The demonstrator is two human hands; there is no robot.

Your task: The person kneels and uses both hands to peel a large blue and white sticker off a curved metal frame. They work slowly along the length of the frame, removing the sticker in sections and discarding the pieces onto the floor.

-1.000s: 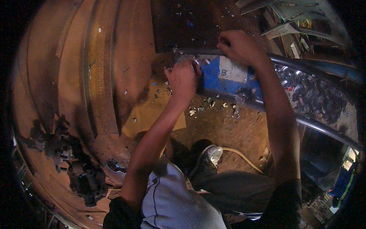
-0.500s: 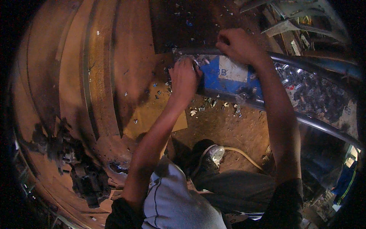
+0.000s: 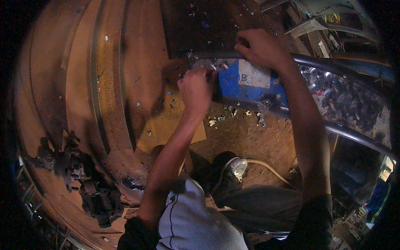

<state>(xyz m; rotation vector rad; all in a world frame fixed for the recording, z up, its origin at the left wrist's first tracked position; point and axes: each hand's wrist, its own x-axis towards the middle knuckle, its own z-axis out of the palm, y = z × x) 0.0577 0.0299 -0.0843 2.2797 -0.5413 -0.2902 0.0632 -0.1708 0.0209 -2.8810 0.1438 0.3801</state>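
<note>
My left hand [image 3: 196, 91] is closed, fingers curled, at the left end of a long trough-like piece [image 3: 354, 135] with shiny dark tube edges. Whatever it grips, if anything, is hidden by the fingers. At its far edge, above a white label [image 3: 256, 75] on a blue panel [image 3: 229, 81], my right hand [image 3: 261, 48] is bent with thumb and fingers drawn together. I cannot make out anything in them. Clear, crumpled scraps [image 3: 204, 63] lie beside the left fingertips. Many small shiny and dark pieces [image 3: 337, 89] fill the trough right of my right forearm.
Small chips [image 3: 239, 114] litter the brown floor, and a yellowish sheet [image 3: 166, 133] lies left of them. Long brown metal panels [image 3: 112, 75] stretch along the left. A dark mechanical part [image 3: 98, 202] sits at lower left. A pale hose [image 3: 266, 166] curves past my shoe [image 3: 238, 166].
My left hand has drawn a little left and toward me, away from the blue panel's end. The right hand has stayed almost in place, with its fingers still drawn together.
</note>
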